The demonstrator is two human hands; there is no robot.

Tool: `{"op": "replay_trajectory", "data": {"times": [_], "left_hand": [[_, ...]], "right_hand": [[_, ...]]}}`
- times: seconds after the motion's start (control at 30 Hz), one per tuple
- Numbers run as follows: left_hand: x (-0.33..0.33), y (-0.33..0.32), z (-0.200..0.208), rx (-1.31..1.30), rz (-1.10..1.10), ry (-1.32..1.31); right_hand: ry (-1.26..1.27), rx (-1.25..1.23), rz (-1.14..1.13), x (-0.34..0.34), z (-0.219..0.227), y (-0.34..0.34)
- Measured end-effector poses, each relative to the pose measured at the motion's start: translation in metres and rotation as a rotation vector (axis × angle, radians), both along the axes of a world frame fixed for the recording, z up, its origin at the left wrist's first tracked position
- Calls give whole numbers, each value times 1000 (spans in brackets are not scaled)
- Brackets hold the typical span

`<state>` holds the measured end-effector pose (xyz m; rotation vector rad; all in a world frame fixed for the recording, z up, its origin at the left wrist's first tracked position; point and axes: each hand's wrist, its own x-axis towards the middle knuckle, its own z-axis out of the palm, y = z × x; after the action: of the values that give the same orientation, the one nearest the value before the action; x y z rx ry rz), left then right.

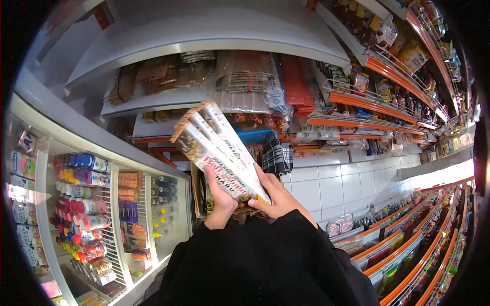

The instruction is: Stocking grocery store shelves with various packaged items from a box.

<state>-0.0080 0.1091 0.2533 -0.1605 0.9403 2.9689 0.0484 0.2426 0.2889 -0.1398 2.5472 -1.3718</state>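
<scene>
I see both hands raised in front of the shelving, sharing one load: a bundle of long flat packets, pale with printed fronts and brown end edges, tilted up and to the left. Left hand wraps the lower left edge, fingers curled behind, thumb in front. Right hand closes on the lower right corner, fingers laid along the side. Gripping only the bottom end leaves the top free, which I judge suits aiming it at the grey shelf of bagged goods above. A glass-door cooler of bottles stands to the left; orange-edged racks of snacks run off right.
</scene>
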Motion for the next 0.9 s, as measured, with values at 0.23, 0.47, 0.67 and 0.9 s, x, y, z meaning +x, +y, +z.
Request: {"op": "replay_trajectory", "data": {"times": [0.23, 0.47, 0.67, 0.9], "left_hand": [[-14, -25, 36, 108, 169, 215], [14, -52, 6, -179, -104, 488], [21, -64, 9, -372, -198, 650], [10, -61, 26, -641, 8, 734]], "right_hand": [[531, 142, 227, -60, 66, -29], [758, -19, 286, -57, 55, -62], [948, -121, 314, -40, 29, -62], [885, -180, 380, -52, 35, -57]]}}
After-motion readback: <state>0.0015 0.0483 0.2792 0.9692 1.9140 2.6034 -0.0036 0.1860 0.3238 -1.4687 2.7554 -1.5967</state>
